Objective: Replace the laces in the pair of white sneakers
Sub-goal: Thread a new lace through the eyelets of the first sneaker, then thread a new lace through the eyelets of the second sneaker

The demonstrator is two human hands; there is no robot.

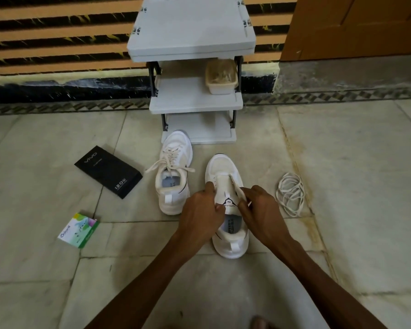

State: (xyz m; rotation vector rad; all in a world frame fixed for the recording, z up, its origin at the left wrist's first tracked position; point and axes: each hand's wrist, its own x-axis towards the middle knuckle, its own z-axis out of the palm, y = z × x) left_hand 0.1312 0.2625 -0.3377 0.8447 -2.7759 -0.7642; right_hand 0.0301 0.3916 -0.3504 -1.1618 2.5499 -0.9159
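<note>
Now: both hands on the near sneaker

Lengthwise, the near sneaker [223,167] runs away from the person, heel closest, toe aimed at the grey plastic rack [192,32] and leaning slightly left. It stands on the veined stone floor [342,162] directly before the person. The far sneaker [172,176] lies roughly parallel just to its left and further off, fully laced, the ends splayed loose.

The left hand [202,212] has its grip curled and pinched on the near sneaker's left eyelet edge. The right hand [259,210] has its grip clamped on a flat cream lace [237,186] rising to the right eyelets. Knuckles hide both lower eyelet rows, so I cannot tell whether the left grip also holds a lace end. The padded tongue shows bare, with a black logo.

A loose lace [291,194] lies coiled on the floor to the right. A matt black carton [108,172] and a glossy green-white box [78,230] lie to the left.
</note>
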